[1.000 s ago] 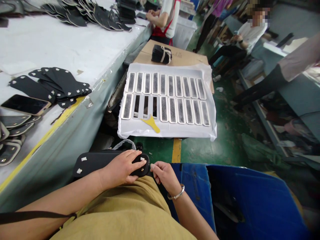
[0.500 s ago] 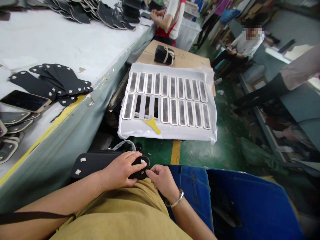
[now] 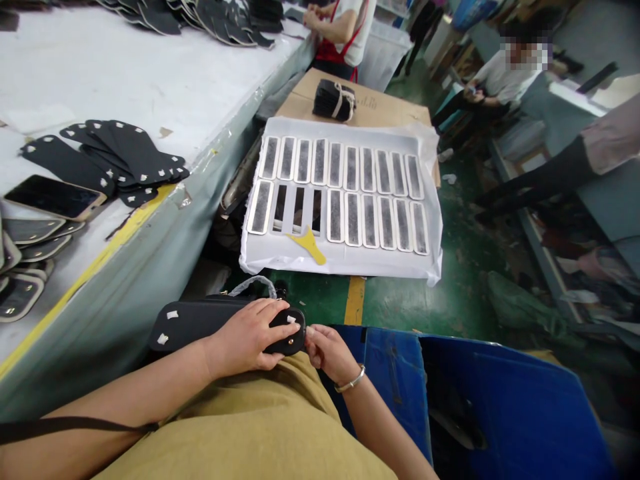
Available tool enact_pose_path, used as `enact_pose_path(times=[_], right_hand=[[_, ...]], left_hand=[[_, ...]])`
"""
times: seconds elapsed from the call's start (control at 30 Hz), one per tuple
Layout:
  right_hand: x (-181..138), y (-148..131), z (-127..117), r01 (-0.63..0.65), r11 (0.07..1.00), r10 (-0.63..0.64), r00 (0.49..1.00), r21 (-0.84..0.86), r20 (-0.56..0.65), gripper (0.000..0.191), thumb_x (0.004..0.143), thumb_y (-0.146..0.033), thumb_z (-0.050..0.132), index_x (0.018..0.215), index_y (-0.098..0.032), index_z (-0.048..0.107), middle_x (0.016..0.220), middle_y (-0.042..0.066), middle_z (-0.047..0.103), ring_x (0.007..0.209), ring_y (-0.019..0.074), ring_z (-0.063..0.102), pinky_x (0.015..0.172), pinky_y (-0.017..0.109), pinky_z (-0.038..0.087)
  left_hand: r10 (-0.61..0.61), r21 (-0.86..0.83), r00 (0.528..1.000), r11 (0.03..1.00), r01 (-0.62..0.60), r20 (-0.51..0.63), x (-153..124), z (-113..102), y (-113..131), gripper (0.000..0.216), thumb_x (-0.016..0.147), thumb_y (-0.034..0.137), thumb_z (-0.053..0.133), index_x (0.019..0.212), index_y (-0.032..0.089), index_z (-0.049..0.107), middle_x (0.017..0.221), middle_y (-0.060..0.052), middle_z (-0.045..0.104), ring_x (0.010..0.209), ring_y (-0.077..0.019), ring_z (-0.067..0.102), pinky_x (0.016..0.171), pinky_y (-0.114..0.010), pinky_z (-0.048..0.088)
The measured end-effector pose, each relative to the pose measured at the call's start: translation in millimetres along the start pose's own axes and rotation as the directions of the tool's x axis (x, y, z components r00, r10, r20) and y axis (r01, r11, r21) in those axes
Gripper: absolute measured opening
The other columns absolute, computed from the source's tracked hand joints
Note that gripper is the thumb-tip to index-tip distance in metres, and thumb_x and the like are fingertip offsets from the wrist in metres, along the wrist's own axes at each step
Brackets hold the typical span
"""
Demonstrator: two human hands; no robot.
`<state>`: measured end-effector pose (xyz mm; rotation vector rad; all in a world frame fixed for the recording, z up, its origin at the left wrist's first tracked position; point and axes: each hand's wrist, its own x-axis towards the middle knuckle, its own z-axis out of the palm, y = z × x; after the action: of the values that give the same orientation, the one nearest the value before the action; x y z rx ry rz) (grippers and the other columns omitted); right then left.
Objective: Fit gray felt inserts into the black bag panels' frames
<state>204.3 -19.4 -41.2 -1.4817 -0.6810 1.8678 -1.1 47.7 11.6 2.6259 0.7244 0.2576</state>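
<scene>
A flat black leather piece (image 3: 200,321) with small white tabs lies across my lap. My left hand (image 3: 250,337) presses down on its right end, fingers wrapped over it. My right hand (image 3: 327,352), wearing a silver bracelet, has its fingers pinched together at that same right end, touching the piece near a white tab. What the fingertips pinch is too small to make out. Ahead on the floor stands a white tray (image 3: 280,252) with two rows of silver-framed strips and a yellow tool (image 3: 311,244).
A long worktable (image 3: 125,80) on my left carries fanned black pieces (image 3: 125,157), a phone (image 3: 55,197) and framed parts. A blue bin (image 3: 500,407) stands at my right. A cardboard box (image 3: 380,107) with a black bundle lies behind the tray. Other people work further off.
My right hand moved left from just beside the piece until its pinched fingers met the piece's right end. My left hand stayed pressed on it. The view shifted slightly.
</scene>
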Motion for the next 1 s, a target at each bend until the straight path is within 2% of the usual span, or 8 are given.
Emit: enact_pose_path(times=[0.13,0.23,0.37,0.5,0.57,0.67,0.83,1.0], right_hand=[[2,19,-1,0.060,0.997,-0.048,0.972,0.044,-0.229,0.042,0.073,-0.058,0.057,0.068,-0.017,0.048,0.049,-0.008,0.042,0.037,0.0045,0.034,0.037,0.018,0.025],[-10,11,1,0.190,0.976,-0.213,0.937,-0.106,-0.275,0.035,0.077,-0.050,0.057,0.083,-0.016,0.054,0.063,-0.003,0.051,0.050,0.0078,0.047,0.047,0.020,0.039],[-26,-10,10,0.402,0.839,-0.484,0.858,-0.366,-0.169,0.042,0.079,-0.035,0.058,0.116,-0.017,0.047,0.100,0.007,0.058,0.086,0.0161,0.058,0.076,0.030,0.050],[-25,-17,20,0.489,0.690,-0.584,0.812,-0.534,-0.012,0.059,0.073,-0.025,0.064,0.127,-0.020,0.040,0.123,0.011,0.051,0.111,0.0216,0.051,0.094,0.037,0.044],[-22,-15,22,0.496,0.668,-0.581,0.814,-0.555,0.028,0.057,0.073,-0.021,0.062,0.127,-0.021,0.042,0.126,0.010,0.050,0.114,0.0220,0.049,0.098,0.039,0.042],[-18,-15,22,0.458,0.739,-0.514,0.857,-0.494,0.026,0.056,0.074,-0.019,0.061,0.127,-0.023,0.043,0.128,0.008,0.049,0.118,0.0222,0.047,0.100,0.040,0.040],[-17,-20,23,0.350,0.929,-0.340,0.936,-0.124,0.096,0.055,0.076,-0.021,0.062,0.127,-0.024,0.041,0.129,0.006,0.049,0.114,0.0220,0.051,0.097,0.038,0.042],[-11,-28,28,0.278,0.960,-0.279,0.956,0.023,0.087,0.045,0.078,-0.024,0.061,0.121,-0.024,0.046,0.121,0.004,0.053,0.110,0.0205,0.052,0.095,0.035,0.043]], left_hand=[[-0.002,0.001,1.000,1.000,0.002,0.000,0,-1,1,0.053,0.067,0.029,0.068,0.118,0.025,0.058,0.128,-0.011,0.046,0.115,-0.0308,0.044,0.098,-0.047,0.038],[-0.002,0.007,1.000,1.000,0.002,-0.006,0,-2,2,0.051,0.067,0.028,0.068,0.117,0.024,0.058,0.128,-0.012,0.046,0.115,-0.0308,0.044,0.098,-0.047,0.038],[-0.009,0.014,1.000,1.000,0.009,-0.004,0,-3,5,0.052,0.067,0.028,0.068,0.117,0.024,0.059,0.127,-0.011,0.046,0.114,-0.0308,0.045,0.097,-0.048,0.039],[-0.022,-0.013,0.999,1.000,0.021,-0.030,-2,-1,5,0.052,0.064,0.027,0.068,0.115,0.024,0.060,0.128,-0.012,0.047,0.115,-0.0315,0.045,0.097,-0.048,0.038],[-0.024,-0.027,0.998,0.999,0.023,-0.057,-3,1,4,0.053,0.063,0.027,0.068,0.116,0.025,0.059,0.128,-0.011,0.047,0.115,-0.0312,0.045,0.098,-0.048,0.038],[-0.023,-0.048,0.996,0.999,0.019,-0.090,-5,5,2,0.057,0.064,0.026,0.067,0.120,0.024,0.054,0.129,-0.012,0.047,0.116,-0.0304,0.045,0.099,-0.048,0.037],[-0.032,-0.123,0.990,0.992,0.015,-0.137,-6,10,-1,0.077,0.066,0.022,0.063,0.135,0.016,0.031,0.128,-0.014,0.048,0.118,-0.0282,0.044,0.103,-0.046,0.035],[-0.082,-0.197,0.988,0.979,0.054,-0.134,-2,12,-2,0.092,0.065,0.020,0.062,0.142,0.016,0.013,0.127,-0.014,0.048,0.117,-0.0280,0.044,0.102,-0.046,0.035]])
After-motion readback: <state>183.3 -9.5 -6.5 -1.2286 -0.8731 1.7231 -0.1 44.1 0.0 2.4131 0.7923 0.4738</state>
